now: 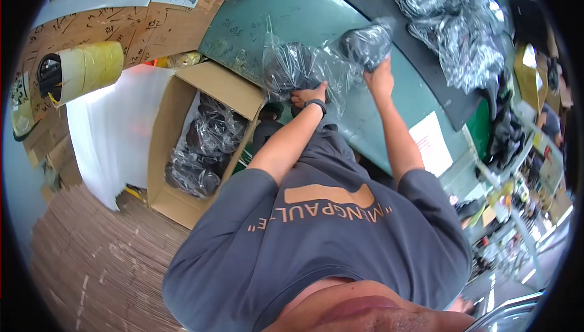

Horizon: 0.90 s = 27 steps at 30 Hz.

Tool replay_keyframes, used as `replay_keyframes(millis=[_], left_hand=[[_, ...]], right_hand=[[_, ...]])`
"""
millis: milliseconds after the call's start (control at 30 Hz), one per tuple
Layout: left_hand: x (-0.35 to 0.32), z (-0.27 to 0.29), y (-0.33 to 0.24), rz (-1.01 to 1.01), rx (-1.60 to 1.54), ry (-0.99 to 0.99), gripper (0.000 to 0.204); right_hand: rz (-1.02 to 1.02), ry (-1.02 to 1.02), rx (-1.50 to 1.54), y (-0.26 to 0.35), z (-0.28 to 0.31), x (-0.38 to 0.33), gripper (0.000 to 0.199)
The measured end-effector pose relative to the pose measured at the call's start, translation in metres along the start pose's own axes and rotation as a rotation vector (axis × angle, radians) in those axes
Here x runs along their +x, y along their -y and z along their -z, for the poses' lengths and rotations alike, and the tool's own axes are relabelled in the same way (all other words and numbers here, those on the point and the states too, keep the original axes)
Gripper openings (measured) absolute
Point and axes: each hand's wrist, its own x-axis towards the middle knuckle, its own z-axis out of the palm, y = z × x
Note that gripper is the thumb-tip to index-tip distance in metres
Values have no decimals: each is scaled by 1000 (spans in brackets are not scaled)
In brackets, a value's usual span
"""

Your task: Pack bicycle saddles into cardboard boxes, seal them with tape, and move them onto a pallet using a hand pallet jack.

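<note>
My left hand [309, 95] is closed on the near edge of a dark bagged saddle [291, 67] over the green table. Its clear plastic bag is loose and stands up around it. Farther right, my right hand [380, 79] grips a second bagged saddle [367, 45] from its near side, with the wrap drawn closely over it. Loose film stretches between the two bags. Left of my left arm, an open cardboard box [165, 149] holds several more bagged saddles [210, 128]. The undersides of both held saddles are hidden.
A heap of bagged items [456, 27] covers the far right, beside a dark mat [420, 70] on the green table [243, 34]. White paper [431, 143] lies near my right forearm. Stacked cardboard [103, 259] stands at lower left, below a tape-wrapped holder [91, 70].
</note>
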Motion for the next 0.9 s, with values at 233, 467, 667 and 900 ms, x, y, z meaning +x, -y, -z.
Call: replay_keyframes(millis=[233,467,667,900], left_hand=[[12,24,-19,-447,-366,-75,85],[16,185,-22,90,-1069,1599,38],[7,268,65,-320,-1140,1829,52],[50,409,199,-1091,-658,472,40]], right_hand=[[-188,-69,227,-10,-47,-66,94],[-289,244,948,-42,-38,-82,47],[-326,617,1347,17,36,-69,44],[579,1011,254,305,139,-130,62]])
